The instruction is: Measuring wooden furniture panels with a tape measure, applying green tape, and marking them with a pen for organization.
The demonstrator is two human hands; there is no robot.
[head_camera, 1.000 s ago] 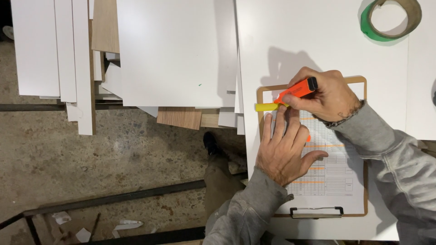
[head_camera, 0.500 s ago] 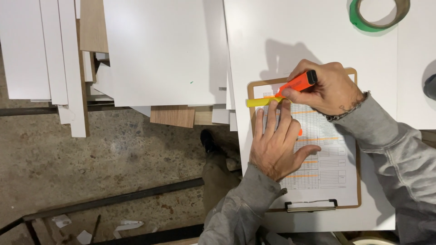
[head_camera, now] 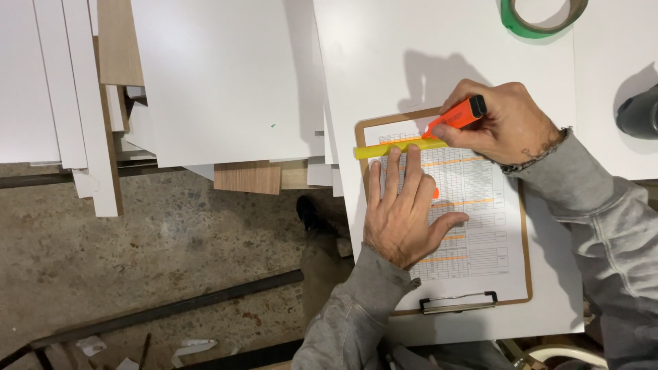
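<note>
A brown clipboard (head_camera: pixel 526 274) lies on a white board, carrying a printed table sheet (head_camera: pixel 480 205) with several orange-marked rows. My left hand (head_camera: pixel 404 212) lies flat on the sheet, fingers spread, and its fingertips press down a yellow pencil (head_camera: pixel 391 149) laid across the page like a straightedge. My right hand (head_camera: pixel 504 123) grips an orange highlighter (head_camera: pixel 458 116), with the tip down on the sheet just above the pencil.
A roll of green tape (head_camera: pixel 541 17) lies at the top right of the white board (head_camera: pixel 445 48). A dark object (head_camera: pixel 637 113) sits at the right edge. More white panels (head_camera: pixel 219 75) and wood strips (head_camera: pixel 247 177) are stacked to the left over a concrete floor (head_camera: pixel 137 260).
My view has drifted slightly. Both hands stay on the sheet, the highlighter still at the pencil's edge near the top rows.
</note>
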